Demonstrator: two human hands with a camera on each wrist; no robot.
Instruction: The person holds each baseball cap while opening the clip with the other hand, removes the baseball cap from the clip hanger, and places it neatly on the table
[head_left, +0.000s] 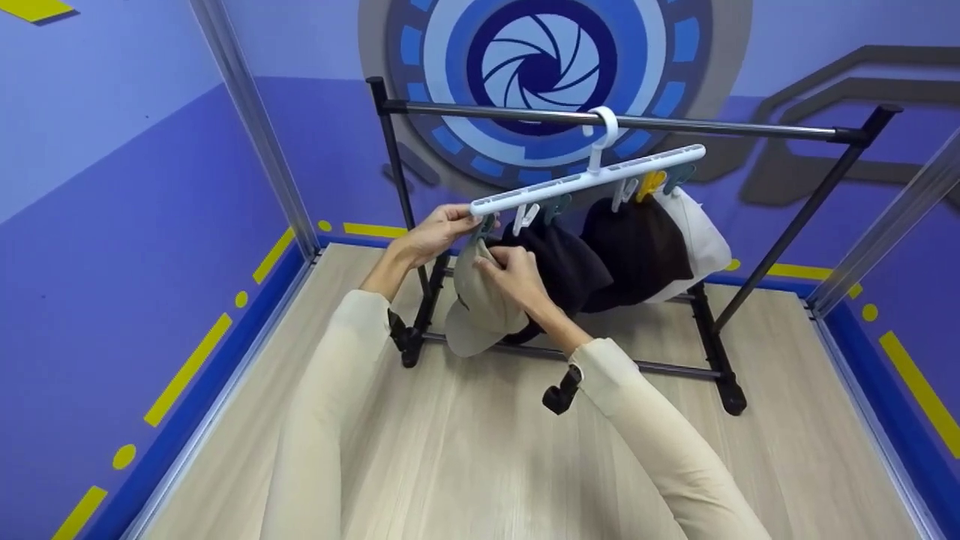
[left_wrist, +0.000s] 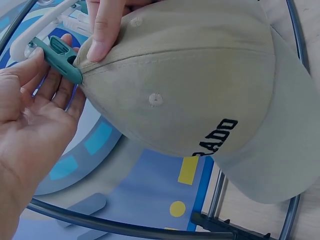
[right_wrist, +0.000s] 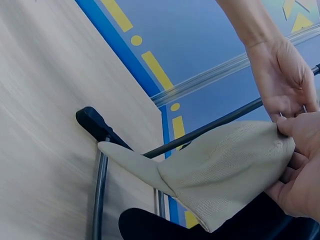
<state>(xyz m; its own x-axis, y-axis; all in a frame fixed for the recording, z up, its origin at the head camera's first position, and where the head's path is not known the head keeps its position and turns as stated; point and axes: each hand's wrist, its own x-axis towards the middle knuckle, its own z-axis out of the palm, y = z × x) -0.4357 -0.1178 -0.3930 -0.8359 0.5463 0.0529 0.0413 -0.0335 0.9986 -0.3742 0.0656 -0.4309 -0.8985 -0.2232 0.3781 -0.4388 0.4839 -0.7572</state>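
A beige cap (head_left: 474,289) with dark lettering hangs crown up, brim down, at the left end of a white clip hanger (head_left: 540,193). My left hand (head_left: 433,234) pinches a green clip (left_wrist: 61,62) there, thumb on its handle end and fingers behind it. The clip's tip meets the cap's crown. With my right hand (head_left: 519,279) I grip the top of the cap; in the right wrist view its thumb lies on the cloth near the crown and the fingers curl behind. Part of the right fingers is hidden by the cap.
A black cap (head_left: 570,262), a dark brown one (head_left: 649,244) and a white one (head_left: 705,232) hang farther right, near white, yellow (head_left: 651,184) and green clips. The hanger's hook (head_left: 606,127) sits over a metal rail (head_left: 487,112) on a black-legged rack (head_left: 799,217).
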